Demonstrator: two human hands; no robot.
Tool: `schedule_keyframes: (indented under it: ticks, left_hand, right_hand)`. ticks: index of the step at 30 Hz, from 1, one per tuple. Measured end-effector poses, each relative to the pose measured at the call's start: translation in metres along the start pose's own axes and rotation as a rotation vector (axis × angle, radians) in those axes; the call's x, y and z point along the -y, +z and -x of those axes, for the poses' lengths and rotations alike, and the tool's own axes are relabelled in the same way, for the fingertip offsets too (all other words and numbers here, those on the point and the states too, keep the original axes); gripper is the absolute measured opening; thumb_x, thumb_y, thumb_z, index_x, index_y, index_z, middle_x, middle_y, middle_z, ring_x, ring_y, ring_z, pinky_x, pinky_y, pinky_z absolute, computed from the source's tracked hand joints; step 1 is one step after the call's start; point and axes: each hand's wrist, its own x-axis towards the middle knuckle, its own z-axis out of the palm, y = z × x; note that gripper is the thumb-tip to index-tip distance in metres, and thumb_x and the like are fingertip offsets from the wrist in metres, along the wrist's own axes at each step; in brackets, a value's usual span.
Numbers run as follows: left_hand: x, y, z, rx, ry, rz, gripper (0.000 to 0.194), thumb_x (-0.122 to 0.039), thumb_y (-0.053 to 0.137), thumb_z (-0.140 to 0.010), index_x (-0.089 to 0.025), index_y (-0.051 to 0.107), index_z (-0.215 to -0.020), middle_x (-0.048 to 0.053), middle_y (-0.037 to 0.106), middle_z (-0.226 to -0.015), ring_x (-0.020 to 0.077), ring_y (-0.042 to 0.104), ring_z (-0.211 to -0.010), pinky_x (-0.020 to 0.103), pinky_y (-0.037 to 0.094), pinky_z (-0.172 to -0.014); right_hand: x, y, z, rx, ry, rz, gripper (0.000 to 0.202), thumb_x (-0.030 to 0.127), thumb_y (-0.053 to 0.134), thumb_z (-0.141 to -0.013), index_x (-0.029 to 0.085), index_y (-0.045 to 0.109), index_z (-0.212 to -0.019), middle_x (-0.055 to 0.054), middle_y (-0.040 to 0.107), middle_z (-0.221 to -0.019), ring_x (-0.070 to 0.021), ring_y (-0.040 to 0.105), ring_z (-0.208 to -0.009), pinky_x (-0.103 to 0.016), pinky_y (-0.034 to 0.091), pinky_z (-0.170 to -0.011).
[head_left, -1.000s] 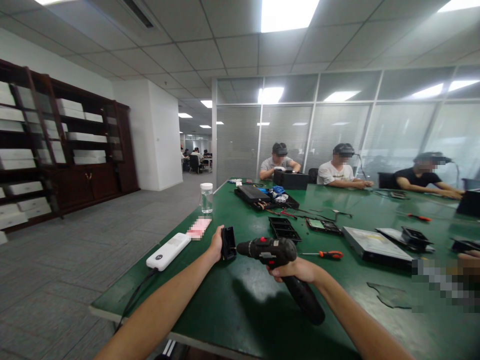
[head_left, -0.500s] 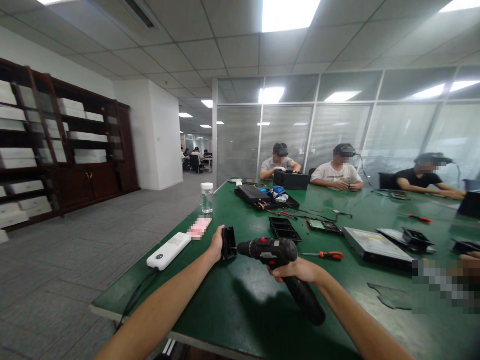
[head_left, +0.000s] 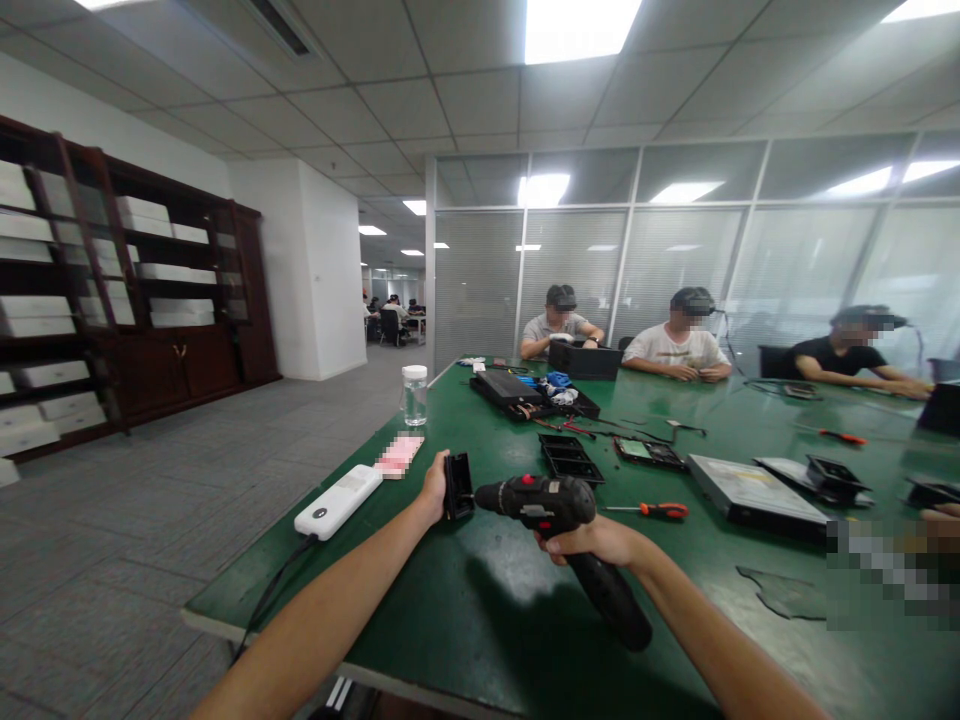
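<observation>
My left hand [head_left: 435, 486] grips a small black plastic frame [head_left: 459, 486] by its left side, holding it upright over the green table [head_left: 420, 590]. A black cordless drill [head_left: 536, 502] with red buttons is in my right hand [head_left: 596, 540], whose fingers wrap round its grip near the trigger. The drill lies level and points left, its bit tip at the frame's inner face; whether it touches a screw is too small to tell. Behind the drill lies another black plastic frame [head_left: 571, 460]. An orange-handled screwdriver [head_left: 660, 510] rests to the right of my right hand.
A white power bank-like device [head_left: 339, 502] with a cable and a clear bottle [head_left: 415, 396] stand along the left edge. Farther right are a silver disc drive [head_left: 754, 495], a circuit board unit [head_left: 649, 452] and a dark flat shard [head_left: 784, 592]. Several people sit across the table.
</observation>
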Motion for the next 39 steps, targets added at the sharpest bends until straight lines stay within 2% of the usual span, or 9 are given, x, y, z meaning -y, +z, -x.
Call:
schedule_keyframes:
  ticks: [9, 39]
  left_hand:
    - [0.0031, -0.0037, -0.0062, 0.026, 0.047, -0.028, 0.036, -0.054, 0.051, -0.067, -0.018, 0.050, -0.064, -0.001, 0.049, -0.051, 0.0150, 0.049, -0.043, 0.028, 0.040, -0.046]
    - [0.0042, -0.0042, -0.0086, 0.031, 0.067, -0.028, 0.036, -0.054, 0.053, -0.065, -0.018, 0.050, -0.063, -0.001, 0.049, -0.050, 0.0147, 0.048, -0.043, 0.027, 0.040, -0.044]
  right_hand:
    - [-0.0022, 0.0009, -0.0001, -0.009, 0.008, -0.041, 0.035, 0.037, 0.067, -0.064, 0.012, 0.059, -0.088, -0.001, 0.052, -0.067, -0.0126, 0.049, -0.061, -0.026, 0.041, -0.060]
    - [-0.0026, -0.0020, 0.0000, 0.017, 0.003, 0.009, 0.033, 0.036, 0.064, -0.068, 0.011, 0.059, -0.089, -0.001, 0.054, -0.067, -0.0114, 0.049, -0.060, -0.025, 0.039, -0.060]
